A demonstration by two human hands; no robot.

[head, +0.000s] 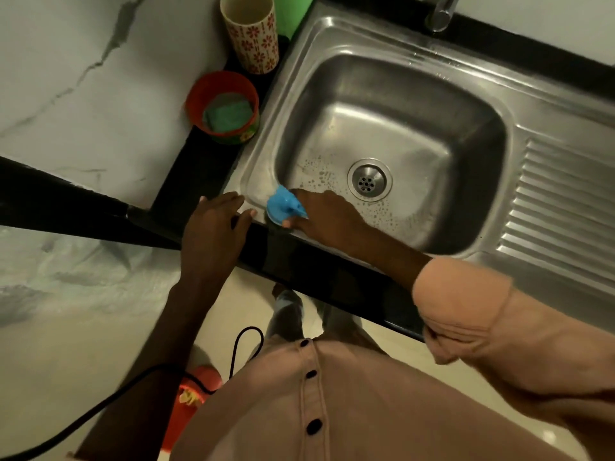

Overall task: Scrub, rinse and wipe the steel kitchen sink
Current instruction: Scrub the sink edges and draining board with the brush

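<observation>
The steel sink (336, 38) fills the upper middle of the head view, with a round drain (369, 180) in its bowl and soapy droplets on the bowl floor near the front. My right hand (327, 216) grips a blue scrubber (283, 206) pressed on the sink's near left rim corner. My left hand (214, 224) rests flat, fingers spread, on the black counter edge (332, 277) just left of the scrubber, holding nothing.
A red tub (221, 83) holding a green sponge (228, 115) stands left of the sink. Behind it are a flowered cup (253, 34) and a green container (294, 11). The tap (441, 11) rises at the back. A ribbed drainboard (562, 207) lies right.
</observation>
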